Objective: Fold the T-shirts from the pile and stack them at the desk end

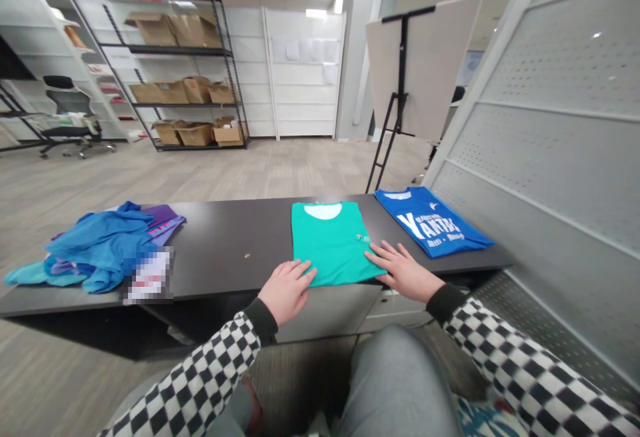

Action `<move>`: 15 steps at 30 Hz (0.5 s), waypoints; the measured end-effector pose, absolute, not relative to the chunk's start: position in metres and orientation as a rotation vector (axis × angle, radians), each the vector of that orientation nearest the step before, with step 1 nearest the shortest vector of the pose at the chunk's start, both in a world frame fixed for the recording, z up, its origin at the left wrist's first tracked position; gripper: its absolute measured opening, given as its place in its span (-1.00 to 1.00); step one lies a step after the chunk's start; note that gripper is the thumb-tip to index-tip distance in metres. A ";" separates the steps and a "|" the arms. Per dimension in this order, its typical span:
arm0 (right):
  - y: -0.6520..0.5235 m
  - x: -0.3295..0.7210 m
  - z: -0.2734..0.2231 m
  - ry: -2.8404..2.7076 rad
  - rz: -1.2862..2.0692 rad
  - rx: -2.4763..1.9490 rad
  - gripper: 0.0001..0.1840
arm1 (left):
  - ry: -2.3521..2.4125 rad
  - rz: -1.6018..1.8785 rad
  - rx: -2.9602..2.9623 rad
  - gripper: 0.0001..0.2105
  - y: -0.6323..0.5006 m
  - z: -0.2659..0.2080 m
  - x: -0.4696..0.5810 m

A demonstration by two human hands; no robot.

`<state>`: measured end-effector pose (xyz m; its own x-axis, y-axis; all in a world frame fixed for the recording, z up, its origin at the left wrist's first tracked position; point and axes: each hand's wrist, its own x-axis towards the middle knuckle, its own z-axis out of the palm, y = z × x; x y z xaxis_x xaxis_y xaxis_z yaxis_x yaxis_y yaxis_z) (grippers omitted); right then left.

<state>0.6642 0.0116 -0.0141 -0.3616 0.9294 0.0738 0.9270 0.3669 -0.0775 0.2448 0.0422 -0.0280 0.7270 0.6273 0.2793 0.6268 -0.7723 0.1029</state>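
A folded teal cotton T-shirt (331, 242) is laid flat on the dark worktop (225, 250), its long axis running straight away from the person, collar at the far end. Both hands are spread flat, clamped on nothing — the left hand (286, 288) touching the near left corner, the right hand (404, 270) pressed on the near right corner.

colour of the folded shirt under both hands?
Teal green, with a white inner collar; the folded shirt shows best in the head view, the only one.
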 end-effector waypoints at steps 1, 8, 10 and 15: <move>0.009 0.673 -0.016 -2.457 0.038 -1.763 -0.37 | 1.045 0.480 2.909 -0.47 0.040 -0.027 0.250; -0.039 0.674 -0.046 -2.207 -0.089 -1.785 -0.20 | 0.945 0.536 2.856 -0.53 0.041 -0.025 0.255; -0.047 0.667 -0.053 -2.239 -0.145 -1.722 -0.11 | 0.931 0.510 2.861 -0.43 0.045 -0.031 0.251; -0.039 0.654 -0.053 -2.352 -0.200 -1.584 -0.29 | 0.924 0.477 2.862 -0.43 0.050 -0.038 0.244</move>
<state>0.6539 -0.0387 -0.0528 -0.3486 0.8809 0.3200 0.9223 0.3831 -0.0499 0.2443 0.0505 -0.0378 0.7674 0.5840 0.2647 0.5538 -0.8117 0.1853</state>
